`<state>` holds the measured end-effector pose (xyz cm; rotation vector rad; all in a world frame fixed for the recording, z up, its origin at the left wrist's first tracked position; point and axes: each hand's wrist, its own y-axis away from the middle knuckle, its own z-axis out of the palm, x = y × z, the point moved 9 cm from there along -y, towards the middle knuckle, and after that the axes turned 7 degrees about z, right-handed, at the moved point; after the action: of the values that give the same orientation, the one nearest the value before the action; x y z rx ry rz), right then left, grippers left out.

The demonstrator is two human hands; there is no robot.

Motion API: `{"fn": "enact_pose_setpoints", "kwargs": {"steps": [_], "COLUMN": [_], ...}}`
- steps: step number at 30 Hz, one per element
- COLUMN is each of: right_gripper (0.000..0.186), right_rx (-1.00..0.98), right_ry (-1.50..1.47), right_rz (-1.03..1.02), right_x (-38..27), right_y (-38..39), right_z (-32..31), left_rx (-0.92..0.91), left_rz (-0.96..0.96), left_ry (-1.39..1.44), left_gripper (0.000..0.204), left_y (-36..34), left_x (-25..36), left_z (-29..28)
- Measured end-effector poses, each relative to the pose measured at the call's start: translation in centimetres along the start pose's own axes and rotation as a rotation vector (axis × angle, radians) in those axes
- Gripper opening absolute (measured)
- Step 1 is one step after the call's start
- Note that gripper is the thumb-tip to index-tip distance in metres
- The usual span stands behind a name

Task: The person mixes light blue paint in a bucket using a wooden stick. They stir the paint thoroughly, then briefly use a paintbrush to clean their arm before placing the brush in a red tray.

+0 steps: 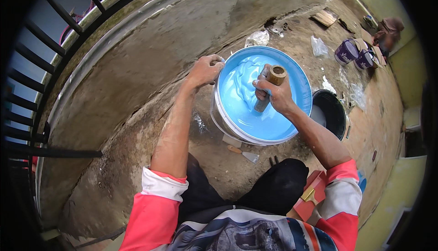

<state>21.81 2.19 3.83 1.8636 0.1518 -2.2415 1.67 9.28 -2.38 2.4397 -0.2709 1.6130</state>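
A large white bucket of light blue paint stands on the ground in front of me. My left hand grips the bucket's left rim, fingers curled over the edge. Inside the bucket, my right hand is wrapped round a thick bamboo stick. Its hollow top end points up at me, and its lower end dips into the paint, out of sight. Ripples and folds mark the paint to the left of the stick. Paint smears show on the fingers of both hands.
A black bucket with pale liquid stands right of the white one. A scraper lies near my knees, beside a red tray with a brush. Purple paint pails stand at far right; a low wall and black railing bound the left.
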Motion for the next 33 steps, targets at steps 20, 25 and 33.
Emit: {"fn": "enact_pose_setpoints", "kwargs": {"steps": [20, 25, 33], "right_gripper": [0.02, 0.02, 0.017], "right_rx": [0.155, -0.041, 0.404], "right_ry": [-0.086, 0.101, 0.349], "right_rz": [-0.16, 0.011, -0.359], "right_x": [0.3, -0.5, -2.9], "right_y": [-4.5, 1.6, -2.9], "right_z": [-0.3, -0.1, -8.8], "left_rx": [-0.022, 0.003, 0.026], "left_rz": [-0.014, -0.008, 0.034], "left_ry": [0.019, 0.002, -0.026], "left_gripper": [0.032, 0.032, 0.036], "left_y": [-0.3, 0.1, -0.3], "left_x": [0.5, 0.3, 0.4], "left_z": [0.3, -0.1, -0.1]}}
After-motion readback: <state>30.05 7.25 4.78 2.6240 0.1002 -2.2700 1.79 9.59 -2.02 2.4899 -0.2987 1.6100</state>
